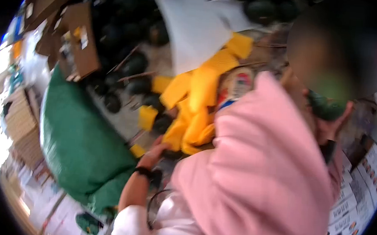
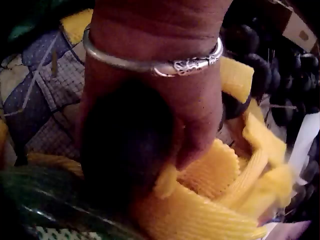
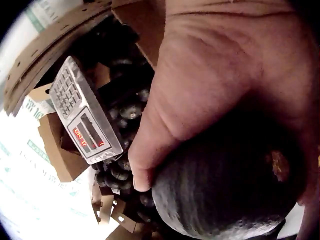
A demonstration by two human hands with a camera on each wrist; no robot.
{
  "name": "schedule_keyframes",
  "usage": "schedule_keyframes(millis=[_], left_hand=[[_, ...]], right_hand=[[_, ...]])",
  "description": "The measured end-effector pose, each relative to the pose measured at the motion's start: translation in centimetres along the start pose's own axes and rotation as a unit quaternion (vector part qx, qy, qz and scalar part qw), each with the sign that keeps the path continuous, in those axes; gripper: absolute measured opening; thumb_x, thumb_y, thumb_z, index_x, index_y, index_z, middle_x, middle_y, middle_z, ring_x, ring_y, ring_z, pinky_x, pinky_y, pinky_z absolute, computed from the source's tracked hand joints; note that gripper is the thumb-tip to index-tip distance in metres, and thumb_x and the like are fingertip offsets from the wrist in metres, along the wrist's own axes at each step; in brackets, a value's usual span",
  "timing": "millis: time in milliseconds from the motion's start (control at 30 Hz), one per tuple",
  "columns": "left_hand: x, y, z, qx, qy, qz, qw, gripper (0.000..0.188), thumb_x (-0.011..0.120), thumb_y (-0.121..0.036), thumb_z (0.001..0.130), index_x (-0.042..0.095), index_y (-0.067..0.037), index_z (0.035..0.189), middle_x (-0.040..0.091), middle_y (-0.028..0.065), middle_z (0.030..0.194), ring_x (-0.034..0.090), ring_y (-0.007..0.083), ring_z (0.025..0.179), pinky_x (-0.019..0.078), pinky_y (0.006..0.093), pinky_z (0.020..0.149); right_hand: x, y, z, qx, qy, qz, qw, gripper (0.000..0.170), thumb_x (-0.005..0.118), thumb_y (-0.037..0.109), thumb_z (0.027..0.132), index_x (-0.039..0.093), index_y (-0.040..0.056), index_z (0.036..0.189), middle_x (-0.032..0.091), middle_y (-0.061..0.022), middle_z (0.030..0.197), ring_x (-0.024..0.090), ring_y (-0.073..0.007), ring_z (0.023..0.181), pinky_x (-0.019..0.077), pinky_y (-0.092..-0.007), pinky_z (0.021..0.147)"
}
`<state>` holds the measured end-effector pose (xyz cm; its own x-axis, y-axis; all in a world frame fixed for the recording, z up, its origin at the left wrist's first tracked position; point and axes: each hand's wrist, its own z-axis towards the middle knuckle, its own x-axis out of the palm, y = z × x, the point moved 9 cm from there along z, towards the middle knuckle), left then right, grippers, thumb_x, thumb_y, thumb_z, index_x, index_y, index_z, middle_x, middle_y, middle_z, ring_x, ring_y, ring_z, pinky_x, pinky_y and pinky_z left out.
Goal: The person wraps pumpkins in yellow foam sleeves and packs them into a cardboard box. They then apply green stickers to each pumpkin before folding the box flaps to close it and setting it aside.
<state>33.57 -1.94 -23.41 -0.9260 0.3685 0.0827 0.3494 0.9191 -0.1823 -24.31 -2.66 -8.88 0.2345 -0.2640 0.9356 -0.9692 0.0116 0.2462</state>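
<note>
At the far left of the head view, an open cardboard box sits above a bulging green sack. Right of the box lie many dark round fruits, with thin sticks among them.

The person's left hand, a black band at its wrist, reaches to the lower edge of a loose heap of ribbed yellow sleeves. The left wrist view shows 1 silver bangle and the fingers bent down among the sleeves. A dark oval shape lies by the palm, perhaps a fruit, but it is too dark to be sure; whether this hand grips anything cannot be told. A white sheet spreads above the heap, and pink cloth fills much of the middle and lower right.

The 2 hands are well apart. Farther right, the right hand is clamped on 1 dark green squash, its thumb and palm against the rind, and a brown spot shows on the squash. In the right wrist view, a scale with a keypad and red digits stands left of that hand, near more dark fruits. Printed cartons are at the lower right of the head view.
</note>
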Motion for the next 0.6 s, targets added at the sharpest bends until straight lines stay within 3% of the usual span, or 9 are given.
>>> schedule_keyframes(millis=[33, 67, 100, 167, 200, 300, 433, 533, 600], left_hand=[[-3.7, 3.7, 1.2, -0.040, 0.005, -0.094, 0.995, 0.042, 0.063, -0.017, 0.081, 0.056, -0.007, 0.121, 0.063, 0.0065, 0.114, 0.058, 0.0190, 0.105, 0.0447, 0.0327, 0.092], [-1.3, 1.3, -0.8, -0.090, 0.008, -0.194, 0.977, 0.043, 0.062, -0.019, 0.080, 0.057, -0.006, 0.121, 0.063, 0.0083, 0.116, 0.058, 0.0225, 0.108, 0.0462, 0.0374, 0.095], [-0.2, -2.2, -3.1, -0.045, -0.028, -0.135, 0.989, 0.052, 0.059, -0.031, 0.082, 0.054, -0.003, 0.125, 0.061, 0.0133, 0.120, 0.057, 0.0284, 0.112, 0.0466, 0.0419, 0.097], [6.3, -9.2, -4.6, 0.078, 0.232, -0.192, 0.950, 0.062, 0.052, -0.044, 0.083, 0.052, 0.000, 0.127, 0.058, 0.0183, 0.124, 0.056, 0.0338, 0.114, 0.0468, 0.0463, 0.096], [6.3, -10.4, -3.7, 0.095, 0.249, -0.177, 0.947, 0.065, 0.049, -0.048, 0.084, 0.051, 0.000, 0.128, 0.057, 0.0200, 0.125, 0.055, 0.0358, 0.114, 0.0455, 0.0478, 0.097], [6.0, -14.6, -0.8, 0.141, 0.237, -0.241, 0.931, 0.068, 0.042, -0.054, 0.090, 0.047, -0.001, 0.133, 0.051, 0.0216, 0.133, 0.050, 0.0370, 0.121, 0.0397, 0.0521, 0.102], [14.1, -22.4, 0.6, 0.164, 0.366, -0.218, 0.889, 0.073, 0.040, -0.058, 0.091, 0.038, -0.005, 0.140, 0.051, 0.0197, 0.133, 0.050, 0.0343, 0.122, 0.0407, 0.0499, 0.102], [20.2, -26.4, 1.1, 0.165, 0.360, -0.209, 0.894, 0.080, 0.041, -0.063, 0.087, 0.035, -0.006, 0.144, 0.056, 0.0192, 0.128, 0.056, 0.0335, 0.115, 0.0441, 0.0509, 0.099], [21.9, -28.1, 1.9, 0.158, 0.347, -0.223, 0.897, 0.083, 0.043, -0.065, 0.085, 0.034, -0.007, 0.144, 0.055, 0.0197, 0.129, 0.055, 0.0340, 0.116, 0.0442, 0.0519, 0.099]], right_hand=[[1.7, -1.1, 0.6, 0.013, 0.004, 0.024, 1.000, 0.079, 0.061, 0.053, 0.082, 0.032, 0.0106, 0.143, 0.028, -0.0221, 0.147, 0.038, -0.0475, 0.124, 0.0463, -0.0624, 0.087], [3.2, -2.3, 1.1, 0.023, 0.007, 0.047, 0.999, 0.077, 0.061, 0.051, 0.083, 0.033, 0.0095, 0.143, 0.031, -0.0216, 0.146, 0.041, -0.0463, 0.122, 0.0475, -0.0611, 0.085], [3.8, -3.3, 1.5, 0.026, 0.000, 0.072, 0.997, 0.075, 0.061, 0.048, 0.084, 0.034, 0.0085, 0.142, 0.033, -0.0212, 0.145, 0.043, -0.0451, 0.120, 0.0487, -0.0597, 0.084], [2.4, -4.0, 1.5, 0.001, -0.034, 0.120, 0.992, 0.081, 0.058, 0.056, 0.082, 0.032, 0.0098, 0.143, 0.029, -0.0213, 0.146, 0.043, -0.0479, 0.120, 0.0482, -0.0629, 0.082], [1.5, -4.2, 1.3, -0.017, -0.047, 0.143, 0.988, 0.090, 0.055, 0.065, 0.078, 0.028, 0.0120, 0.145, 0.024, -0.0218, 0.149, 0.039, -0.0518, 0.122, 0.0465, -0.0675, 0.082], [0.7, -5.3, 1.5, -0.034, -0.097, 0.152, 0.983, 0.093, 0.052, 0.070, 0.076, 0.027, 0.0130, 0.146, 0.027, -0.0218, 0.148, 0.039, -0.0511, 0.124, 0.0452, -0.0665, 0.086], [-0.5, -5.2, 0.6, -0.057, -0.190, 0.111, 0.974, 0.091, 0.048, 0.071, 0.076, 0.030, 0.0139, 0.145, 0.032, -0.0218, 0.146, 0.038, -0.0530, 0.125, 0.0417, -0.0680, 0.089], [0.2, -5.0, -0.4, -0.066, -0.225, 0.160, 0.959, 0.089, 0.046, 0.072, 0.077, 0.032, 0.0137, 0.143, 0.036, -0.0227, 0.143, 0.039, -0.0536, 0.124, 0.0401, -0.0686, 0.090], [0.8, -4.4, -0.4, -0.081, -0.212, 0.096, 0.969, 0.089, 0.046, 0.072, 0.078, 0.033, 0.0108, 0.142, 0.036, -0.0241, 0.143, 0.045, -0.0524, 0.119, 0.0447, -0.0651, 0.087]])
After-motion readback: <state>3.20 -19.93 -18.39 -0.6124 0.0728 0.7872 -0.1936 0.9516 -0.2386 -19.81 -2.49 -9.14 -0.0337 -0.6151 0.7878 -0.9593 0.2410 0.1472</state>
